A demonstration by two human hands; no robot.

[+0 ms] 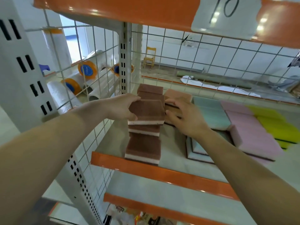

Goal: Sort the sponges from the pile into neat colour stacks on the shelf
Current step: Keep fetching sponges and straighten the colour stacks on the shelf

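Note:
A row of brown sponges with white undersides runs front to back on the left of the shelf [172, 174]. My left hand [121, 107] grips the top brown sponge [146, 111] of the middle stack from its left side. A lower brown stack [143, 148] sits at the shelf's front edge. My right hand [185, 117] lies flat, fingers apart, on the orange-pink sponges [177, 95] just right of the brown row. Further right lie teal sponges [209, 111], pink sponges [253, 133] and yellow sponges [276, 125].
Wire mesh [90, 65] closes the shelf's left side and back. An orange-edged shelf [146, 12] hangs close overhead with a white label. Plastic-wrap rolls [87, 70] lie beyond the mesh at left. A lower shelf [162, 207] is below.

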